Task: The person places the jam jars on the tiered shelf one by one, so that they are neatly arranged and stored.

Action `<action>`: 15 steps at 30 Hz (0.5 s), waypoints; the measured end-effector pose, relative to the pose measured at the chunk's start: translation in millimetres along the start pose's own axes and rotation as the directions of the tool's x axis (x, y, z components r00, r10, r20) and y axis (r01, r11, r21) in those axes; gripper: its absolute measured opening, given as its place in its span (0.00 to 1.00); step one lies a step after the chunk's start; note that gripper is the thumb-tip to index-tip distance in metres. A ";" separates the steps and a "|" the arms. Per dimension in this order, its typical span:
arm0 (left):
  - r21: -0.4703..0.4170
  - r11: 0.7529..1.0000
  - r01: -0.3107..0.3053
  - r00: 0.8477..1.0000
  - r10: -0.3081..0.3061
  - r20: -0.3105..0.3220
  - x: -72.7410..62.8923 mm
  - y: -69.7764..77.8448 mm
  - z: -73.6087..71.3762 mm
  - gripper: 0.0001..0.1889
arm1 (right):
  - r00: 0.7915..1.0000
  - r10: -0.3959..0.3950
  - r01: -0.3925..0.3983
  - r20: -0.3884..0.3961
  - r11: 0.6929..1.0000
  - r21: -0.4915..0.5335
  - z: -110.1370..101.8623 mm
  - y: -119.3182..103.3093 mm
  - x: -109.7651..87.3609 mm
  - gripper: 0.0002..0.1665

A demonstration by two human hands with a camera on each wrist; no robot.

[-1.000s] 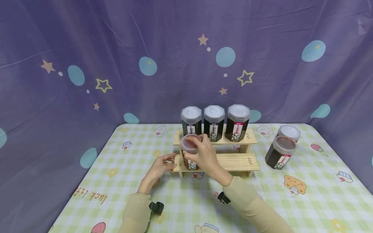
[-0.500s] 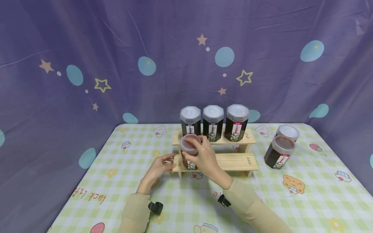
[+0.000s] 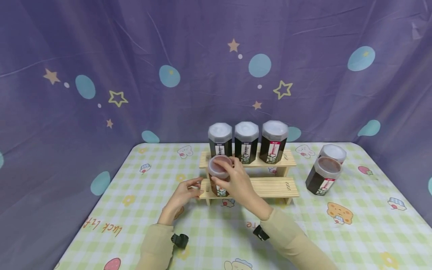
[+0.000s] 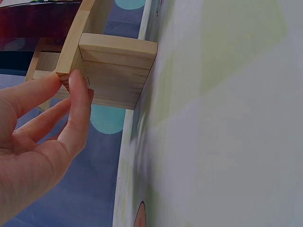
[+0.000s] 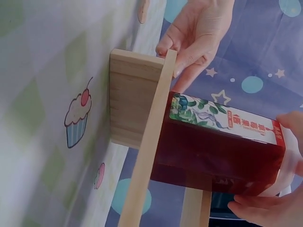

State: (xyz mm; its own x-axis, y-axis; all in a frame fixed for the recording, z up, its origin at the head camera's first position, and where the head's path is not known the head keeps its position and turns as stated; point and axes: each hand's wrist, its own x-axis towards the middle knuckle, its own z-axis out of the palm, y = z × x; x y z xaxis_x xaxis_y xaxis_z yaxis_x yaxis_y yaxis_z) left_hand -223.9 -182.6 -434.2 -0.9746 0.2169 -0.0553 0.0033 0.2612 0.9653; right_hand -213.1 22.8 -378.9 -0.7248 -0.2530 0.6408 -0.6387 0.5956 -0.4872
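My right hand (image 3: pixel 240 184) grips a dark reddish-brown jar (image 3: pixel 221 190) around its pale octagonal lid, fingers and thumb on either side. The jar stands upright at the left end of the lower board of a two-step wooden rack (image 3: pixel 270 187). In the right wrist view, the base of this labelled jar (image 5: pixel 218 151) meets the board. My left hand (image 3: pixel 182 195) is at the rack's left end. Its thumb and a finger pinch the end of the lower board, as the left wrist view shows with the hand (image 4: pixel 45 135) close up.
Three dark jars with whitish lids line the upper board, one at its left (image 3: pixel 220 138), one mid-board (image 3: pixel 246 141) and one at its right (image 3: pixel 274 141). On the checked tablecloth (image 3: pixel 135 210), right of the rack, a dark jar (image 3: pixel 324 176) stands before another jar (image 3: pixel 333 153). A purple curtain (image 3: pixel 202 45) hangs behind.
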 end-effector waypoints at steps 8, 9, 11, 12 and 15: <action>-0.027 1.000 -0.005 1.000 0.006 0.031 -5.1 11.9 0.3 0.25 | 0.996 -0.080 0.081 -0.050 0.996 0.028 -13.0 2.3 -3.4 0.23; -0.031 0.999 -0.008 0.999 0.009 0.034 -3.2 8.1 -0.4 0.26 | 0.994 -0.087 0.089 -0.060 0.995 0.036 -14.9 3.0 -3.9 0.22; -0.036 0.999 -0.007 0.999 0.009 0.034 -0.7 2.4 -1.2 0.26 | 0.994 -0.085 0.088 -0.067 0.995 0.052 -19.1 4.0 -4.8 0.21; -0.033 0.999 -0.008 0.999 0.009 0.032 -0.3 1.3 -1.2 0.26 | 0.995 -0.077 0.081 -0.066 0.995 0.059 -21.2 4.5 -5.3 0.20; -0.026 1.000 -0.005 1.000 0.006 0.027 -0.1 1.5 -1.1 0.26 | 0.997 -0.053 0.057 -0.054 0.995 0.077 -27.6 6.3 -7.0 0.18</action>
State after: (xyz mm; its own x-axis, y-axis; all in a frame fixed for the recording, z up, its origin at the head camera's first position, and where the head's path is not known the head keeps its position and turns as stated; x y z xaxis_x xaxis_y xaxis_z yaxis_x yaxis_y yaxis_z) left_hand -224.0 -183.3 -432.5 -0.9681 0.2441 -0.0570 0.0022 0.2355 0.9719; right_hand -204.9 49.4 -370.0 -0.6752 -0.2423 0.6967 -0.6966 0.5202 -0.4941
